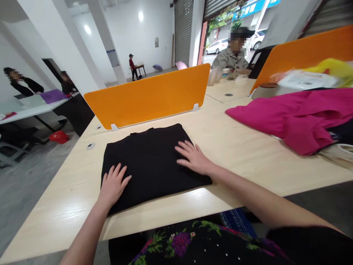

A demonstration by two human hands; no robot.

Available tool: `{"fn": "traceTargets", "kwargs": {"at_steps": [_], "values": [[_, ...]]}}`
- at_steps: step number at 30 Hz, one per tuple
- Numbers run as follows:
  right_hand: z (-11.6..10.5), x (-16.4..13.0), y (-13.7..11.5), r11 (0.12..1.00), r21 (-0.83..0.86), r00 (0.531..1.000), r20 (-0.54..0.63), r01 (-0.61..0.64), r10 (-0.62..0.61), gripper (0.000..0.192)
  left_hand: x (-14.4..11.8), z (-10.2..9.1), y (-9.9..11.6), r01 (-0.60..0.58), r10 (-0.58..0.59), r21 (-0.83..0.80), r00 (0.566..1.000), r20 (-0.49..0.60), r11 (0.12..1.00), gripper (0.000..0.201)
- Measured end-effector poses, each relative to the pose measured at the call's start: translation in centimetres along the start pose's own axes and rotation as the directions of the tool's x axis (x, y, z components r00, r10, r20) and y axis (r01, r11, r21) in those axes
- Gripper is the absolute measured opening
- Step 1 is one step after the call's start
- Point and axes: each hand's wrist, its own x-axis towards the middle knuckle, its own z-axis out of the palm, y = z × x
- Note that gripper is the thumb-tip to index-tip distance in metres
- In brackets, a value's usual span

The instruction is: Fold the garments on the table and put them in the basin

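Observation:
A black piece of cloth, folded into a flat rectangle like a garment (154, 165), lies on the light wooden table (242, 158) in front of me. Along its far edge a small dark strip or loop sticks out. My left hand (113, 186) rests on its left side, palm down with the fingers spread. On the right side of the cloth lies my right hand (194, 158), its fingers stretched out flat. Neither hand grips anything.
Behind the cloth stands an orange divider (151, 95) on white clips. Pink fabric (292, 121) is heaped at the right, with a white packet (309, 80) and a yellow bag (333, 71) beyond. A person in a cap (231, 55) sits across the table. Other people stand further back.

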Motion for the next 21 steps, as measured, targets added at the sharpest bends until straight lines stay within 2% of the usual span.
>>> {"fn": "traceTargets", "kwargs": {"at_steps": [2, 4, 6, 7, 8, 9, 10, 11, 12, 14, 16, 18, 21], "values": [[0.9, -3.4, -0.5, 0.998, 0.019, 0.997, 0.042, 0.06, -0.061, 0.062, -3.7, 1.2, -0.1, 0.055, -0.055, -0.003, 0.995, -0.082, 0.998, 0.055], [1.6, -4.9, -0.3, 0.992, 0.11, 0.998, 0.03, 0.06, -0.063, 0.063, -5.7, 2.1, -0.2, 0.106, -0.108, -0.02, 0.986, -0.125, 0.994, 0.055], [1.8, -4.8, 0.3, 0.946, 0.325, 0.994, -0.092, -0.023, 0.056, 0.064, -6.3, 2.6, -0.2, 0.123, -0.126, -0.037, 0.983, -0.132, 0.992, 0.054], [1.7, -4.4, 0.7, 0.872, 0.481, 0.969, -0.157, -0.096, 0.193, 0.064, -6.3, 2.6, -0.2, 0.126, -0.131, -0.043, 0.983, -0.126, 0.991, 0.054], [1.5, -3.9, 1.2, 0.742, 0.65, 0.918, -0.177, -0.162, 0.355, 0.061, -6.1, 2.4, -0.2, 0.132, -0.137, -0.051, 0.984, -0.115, 0.99, 0.053], [1.2, -3.4, 1.6, 0.567, 0.798, 0.858, -0.131, -0.207, 0.497, 0.056, -5.9, 2.2, -0.1, 0.144, -0.149, -0.061, 0.984, -0.099, 0.988, 0.053], [0.8, -3.0, 2.0, 0.376, 0.896, 0.813, -0.029, -0.237, 0.581, 0.049, -5.6, 1.8, -0.1, 0.161, -0.166, -0.072, 0.983, -0.082, 0.984, 0.052], [0.4, -2.6, 2.3, 0.208, 0.942, 0.798, 0.091, -0.263, 0.596, 0.04, -5.4, 1.4, 0.0, 0.179, -0.185, -0.086, 0.98, -0.071, 0.98, 0.052], [0.1, -2.2, 2.5, 0.083, 0.952, 0.805, 0.199, -0.293, 0.559, 0.032, -5.0, 0.9, 0.2, 0.193, -0.2, -0.101, 0.977, -0.068, 0.976, 0.053], [-0.6, -1.6, 2.4, -0.053, 0.929, 0.826, 0.352, -0.367, 0.44, 0.018, -4.0, -0.1, 0.9, 0.194, -0.207, -0.13, 0.974, -0.094, 0.972, 0.054], [-1.2, -0.9, 1.9, -0.128, 0.879, 0.806, 0.472, -0.459, 0.356, 0.014, -2.6, -1.1, 1.9, 0.167, -0.188, -0.155, 0.974, -0.127, 0.974, 0.055], [-1.7, -0.3, 1.0, -0.185, 0.815, 0.766, 0.579, -0.548, 0.28, 0.017, -0.9, -1.7, 3.2, 0.13, -0.154, -0.179, 0.98, -0.128, 0.975, 0.056], [-1.9, 0.5, -0.1, -0.223, 0.742, 0.703, 0.671, -0.632, 0.237, 0.018, 1.1, -1.3, 5.1, 0.077, -0.095, -0.189, 0.991, -0.09, 0.979, 0.058]]}}
